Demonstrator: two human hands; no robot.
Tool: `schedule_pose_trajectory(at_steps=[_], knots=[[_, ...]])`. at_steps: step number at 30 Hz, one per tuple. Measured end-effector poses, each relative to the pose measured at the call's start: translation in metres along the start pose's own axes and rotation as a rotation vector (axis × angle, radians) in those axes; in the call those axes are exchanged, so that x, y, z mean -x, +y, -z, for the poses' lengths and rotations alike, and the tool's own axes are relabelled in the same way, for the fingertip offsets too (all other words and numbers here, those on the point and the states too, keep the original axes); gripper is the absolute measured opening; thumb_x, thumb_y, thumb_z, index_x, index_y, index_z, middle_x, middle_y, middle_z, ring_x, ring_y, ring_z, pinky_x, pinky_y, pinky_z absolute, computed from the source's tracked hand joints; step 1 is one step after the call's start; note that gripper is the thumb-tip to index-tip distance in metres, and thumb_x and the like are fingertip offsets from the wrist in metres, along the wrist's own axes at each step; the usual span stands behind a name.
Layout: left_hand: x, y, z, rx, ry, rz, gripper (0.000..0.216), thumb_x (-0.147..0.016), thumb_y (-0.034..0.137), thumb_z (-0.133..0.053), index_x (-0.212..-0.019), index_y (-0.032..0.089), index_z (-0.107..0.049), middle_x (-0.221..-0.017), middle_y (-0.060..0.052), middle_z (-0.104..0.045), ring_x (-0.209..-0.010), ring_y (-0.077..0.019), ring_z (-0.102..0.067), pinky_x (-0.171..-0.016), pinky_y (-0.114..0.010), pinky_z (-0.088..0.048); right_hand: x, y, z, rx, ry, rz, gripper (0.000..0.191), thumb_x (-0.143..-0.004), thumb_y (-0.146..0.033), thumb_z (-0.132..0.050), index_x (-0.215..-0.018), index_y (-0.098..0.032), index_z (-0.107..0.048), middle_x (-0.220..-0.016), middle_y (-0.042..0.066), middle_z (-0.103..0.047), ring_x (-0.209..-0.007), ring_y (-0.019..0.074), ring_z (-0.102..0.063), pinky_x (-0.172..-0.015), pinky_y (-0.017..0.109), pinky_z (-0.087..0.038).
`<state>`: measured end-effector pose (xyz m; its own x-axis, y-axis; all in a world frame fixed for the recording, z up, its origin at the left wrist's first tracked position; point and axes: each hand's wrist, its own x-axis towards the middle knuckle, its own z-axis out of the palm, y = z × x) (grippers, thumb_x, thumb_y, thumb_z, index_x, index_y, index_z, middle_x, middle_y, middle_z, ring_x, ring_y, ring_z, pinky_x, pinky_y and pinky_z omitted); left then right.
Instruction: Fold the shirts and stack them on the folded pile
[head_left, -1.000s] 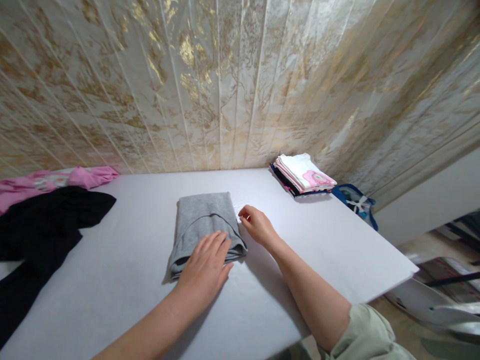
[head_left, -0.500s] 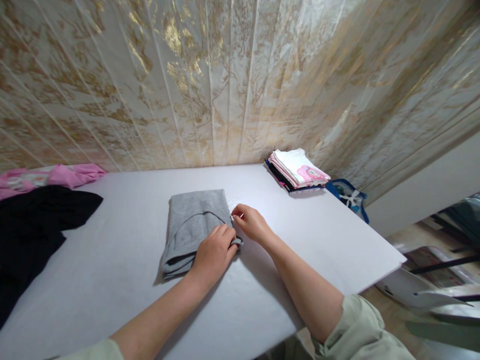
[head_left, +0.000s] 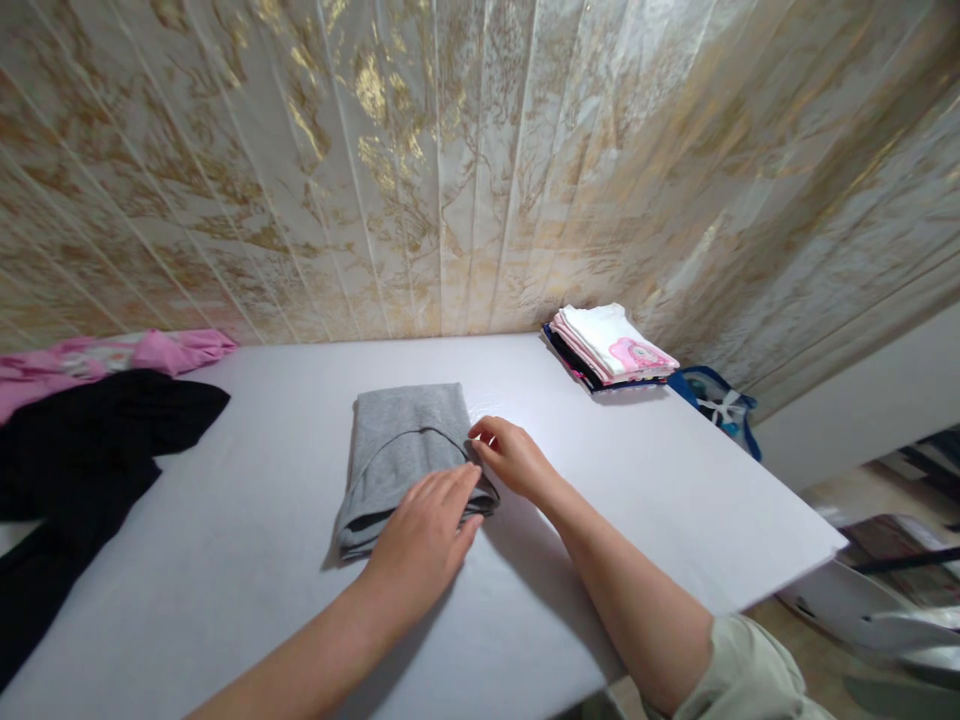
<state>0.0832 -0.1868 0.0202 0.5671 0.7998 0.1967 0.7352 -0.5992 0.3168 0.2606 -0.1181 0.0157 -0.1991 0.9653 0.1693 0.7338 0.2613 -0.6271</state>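
A folded grey garment (head_left: 401, 455) lies in the middle of the white table (head_left: 637, 480). My left hand (head_left: 427, 535) rests flat on the garment's near right corner, fingers stretched out and pressing the cloth down. At the garment's right edge my right hand (head_left: 514, 458) has its fingers curled and pinched on the fold of grey cloth.
A black garment (head_left: 82, 450) and a pink one (head_left: 112, 355) lie loose at the table's left end. A stack of folded clothes (head_left: 611, 348) sits at the far right corner by the patterned wall. A blue bag (head_left: 716, 405) stands beyond the table's right edge.
My left hand went from flat to curled on the garment's corner half a second ago and now lies flat again. My right hand has stayed at the right edge.
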Motion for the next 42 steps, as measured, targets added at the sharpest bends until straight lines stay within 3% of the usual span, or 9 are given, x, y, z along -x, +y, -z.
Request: schedule_pose_trajectory(at_steps=[4, 9, 13, 17, 25, 29, 34, 37, 42], knots=[[0.011, -0.018, -0.001, -0.160, -0.053, 0.197, 0.060, -0.089, 0.041, -0.051, -0.140, 0.010, -0.044, -0.147, -0.017, -0.045, -0.135, -0.0317, -0.042, -0.112, -0.051, -0.033, 0.005, -0.010, -0.006, 0.033, -0.026, 0.134, 0.024, -0.086, -0.011, -0.054, -0.104, -0.022, -0.066, -0.090, 0.002, -0.063, -0.077, 0.0121, -0.058, -0.072, 0.022, -0.042], [0.037, -0.020, -0.003, -0.173, -0.112, 0.154, 0.061, -0.087, 0.044, -0.052, -0.143, 0.022, -0.042, -0.152, -0.009, -0.039, -0.140, -0.0294, -0.035, -0.113, -0.049, -0.031, 0.008, -0.017, -0.008, 0.197, -0.181, 0.209, 0.026, -0.088, -0.012, -0.054, -0.101, -0.025, -0.071, -0.090, 0.002, -0.066, -0.083, 0.0152, -0.062, -0.074, 0.024, -0.041], [0.040, -0.023, 0.013, -0.150, -0.040, 0.149, 0.054, -0.092, 0.047, -0.044, -0.139, 0.020, -0.047, -0.146, -0.010, -0.048, -0.134, -0.0276, -0.044, -0.108, -0.046, -0.038, 0.008, -0.018, -0.009, 0.205, -0.073, 0.211, 0.021, -0.091, -0.018, -0.054, -0.099, -0.025, -0.072, -0.093, 0.004, -0.066, -0.087, 0.0168, -0.061, -0.078, 0.026, -0.042], [0.038, -0.037, 0.020, -0.194, 0.067, 0.194, 0.048, -0.089, 0.036, -0.052, -0.132, 0.017, -0.052, -0.139, -0.013, -0.054, -0.129, -0.0287, -0.048, -0.107, -0.046, -0.039, 0.008, -0.020, -0.013, 0.205, -0.050, 0.267, 0.026, -0.090, -0.013, -0.055, -0.108, -0.026, -0.070, -0.101, 0.005, -0.065, -0.093, 0.0176, -0.060, -0.084, 0.028, -0.041], [0.037, -0.049, 0.017, -0.245, 0.003, 0.133, 0.042, -0.080, 0.007, -0.049, -0.117, 0.022, -0.059, -0.119, -0.008, -0.064, -0.113, -0.0246, -0.059, -0.107, -0.045, -0.038, 0.009, -0.023, -0.012, 0.301, -0.130, 0.228, 0.022, -0.089, -0.013, -0.054, -0.098, -0.026, -0.069, -0.094, 0.003, -0.067, -0.089, 0.0167, -0.061, -0.085, 0.029, -0.037], [0.027, -0.076, 0.032, -0.272, -0.010, 0.075, 0.040, -0.081, 0.000, -0.038, -0.098, 0.024, -0.064, -0.103, -0.004, -0.068, -0.105, -0.0186, -0.063, -0.115, -0.047, -0.026, 0.021, -0.039, -0.015, 0.360, -0.149, 0.225, 0.018, -0.091, -0.015, -0.052, -0.085, -0.021, -0.068, -0.083, 0.003, -0.067, -0.078, 0.0145, -0.061, -0.094, 0.034, -0.033], [0.017, -0.127, 0.051, -0.355, 0.080, 0.131, 0.054, -0.080, -0.001, -0.037, -0.112, 0.031, -0.066, -0.137, -0.003, -0.057, -0.136, -0.0233, -0.041, -0.116, -0.054, -0.017, 0.042, -0.072, -0.020, 0.047, -0.329, 0.500, 0.017, -0.092, -0.018, -0.054, -0.099, -0.025, -0.068, -0.091, 0.001, -0.070, -0.086, 0.0135, -0.064, -0.096, 0.030, -0.035], [0.015, -0.135, 0.060, -0.442, 0.159, 0.273, 0.056, -0.082, 0.000, -0.035, -0.122, 0.028, -0.062, -0.146, -0.007, -0.047, -0.138, -0.0278, -0.037, -0.113, -0.055, -0.024, 0.037, -0.068, -0.015, -0.139, -0.226, 0.513, 0.026, -0.094, -0.018, -0.050, -0.113, -0.026, -0.065, -0.111, 0.003, -0.068, -0.102, 0.0143, -0.061, -0.095, 0.027, -0.039], [0.016, -0.104, 0.056, -0.352, 0.143, 0.431, 0.044, -0.092, 0.022, -0.036, -0.132, 0.016, -0.054, -0.134, -0.015, -0.052, -0.118, -0.0307, -0.055, -0.098, -0.047, -0.046, 0.008, -0.013, -0.003, 0.070, 0.083, 0.147, 0.031, -0.088, -0.013, -0.054, -0.115, -0.022, -0.065, -0.123, 0.010, -0.057, -0.113, 0.0206, -0.055, -0.097, 0.034, -0.042]])
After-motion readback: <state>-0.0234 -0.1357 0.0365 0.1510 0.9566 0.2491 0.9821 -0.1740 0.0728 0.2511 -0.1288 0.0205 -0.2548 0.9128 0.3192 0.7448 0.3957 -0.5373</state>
